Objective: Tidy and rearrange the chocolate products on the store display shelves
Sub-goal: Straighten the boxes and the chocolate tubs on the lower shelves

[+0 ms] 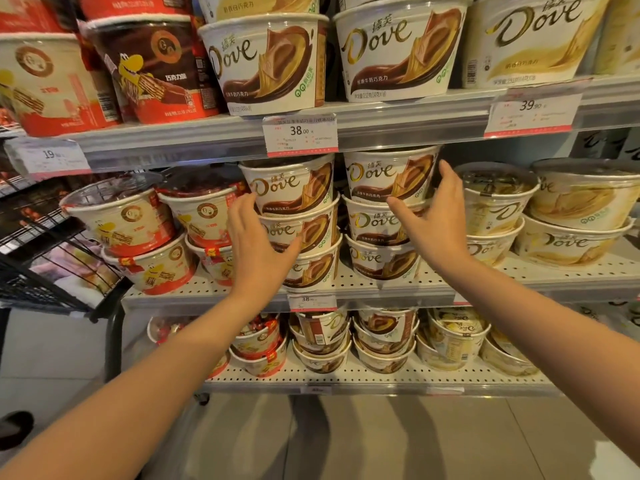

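A person faces store shelves stacked with round chocolate tubs, both bare arms reaching to the middle shelf. 2 stacks of brown-and-white tubs stand side by side at its centre, each 3 high.

The left hand lies against the left stack, fingers loosely spread, fingertips at the left side of the top tub and thumb across the front of the middle tub. It is released, resting on the tubs and not clasping them. The right hand is at the right stack, thumb across the front where the top tub meets the middle tub, fingers reaching up along the top tub's right side. Its fingers look fairly straight; whether they squeeze the tub cannot be told.

The step in hand looks like straightening these 2 stacks. To do it well, steady each stack low down with a flat palm, nudge the tubs so their rims line up, and turn each one until its label faces outward. Push gently: tall stacks could topple.

Each tub stands upright, its axis vertical, wide rim upward. The labels face the aisle; the left stack is turned a little to the right and its bottom tub sits off-line.

Pale yellow tubs stand just right of the right hand; red tubs just left of the left hand.
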Tool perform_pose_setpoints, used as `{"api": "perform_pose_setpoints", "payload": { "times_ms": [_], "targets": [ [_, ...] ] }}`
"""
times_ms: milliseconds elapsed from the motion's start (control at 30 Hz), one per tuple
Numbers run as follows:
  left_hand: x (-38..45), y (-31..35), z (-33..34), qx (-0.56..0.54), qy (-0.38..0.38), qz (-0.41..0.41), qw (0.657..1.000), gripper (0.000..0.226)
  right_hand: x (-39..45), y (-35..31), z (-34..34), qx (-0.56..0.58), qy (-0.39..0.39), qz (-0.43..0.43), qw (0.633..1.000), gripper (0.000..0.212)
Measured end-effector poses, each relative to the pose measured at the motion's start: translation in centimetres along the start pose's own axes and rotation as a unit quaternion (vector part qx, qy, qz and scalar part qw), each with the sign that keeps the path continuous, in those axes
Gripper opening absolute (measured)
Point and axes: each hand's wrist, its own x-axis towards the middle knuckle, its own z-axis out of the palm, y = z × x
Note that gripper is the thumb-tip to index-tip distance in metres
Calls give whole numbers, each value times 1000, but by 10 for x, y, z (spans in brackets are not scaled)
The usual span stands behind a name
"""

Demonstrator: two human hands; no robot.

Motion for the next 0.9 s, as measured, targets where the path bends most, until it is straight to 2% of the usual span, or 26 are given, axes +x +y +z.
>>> {"api": "perform_pose_setpoints", "payload": {
  "times_ms": [100,200,233,300,400,500,533,633,667,800,900],
  "targets": [
    [-33,-3,-2,-4,-32,34,999,56,-41,11,-5,28,10,-117,993,45],
    [-65,-21,4,-36,-131,-20,990,20,-79,39,-6,41,-71,-131,988,11],
    [-75,-28,10,-35,-156,-28,987,19,-91,51,-5,36,-101,-118,987,2],
    [-94,-49,27,-28,-195,-71,978,25,-110,76,1,6,-145,-80,986,10],
    [-110,-68,54,-34,-252,-201,946,27,-126,108,16,-55,-185,7,981,12],
    [-116,-82,78,-43,-262,-284,921,47,-130,134,41,-84,-193,97,973,7],
    [-117,-85,85,-59,-246,-289,923,57,-129,141,50,-84,-190,126,970,11],
    [-124,-90,106,-104,-189,-292,932,70,-123,153,77,-51,-159,206,964,66],
    [-128,-91,113,-117,-177,-295,932,74,-120,155,86,-42,-144,225,963,77],
    [-138,-89,139,-163,-129,-310,928,95,-112,162,110,-59,-95,258,960,102],
    [-129,-93,150,-119,-95,-300,942,100,-106,164,118,-76,-82,264,958,116]
  ]
}}
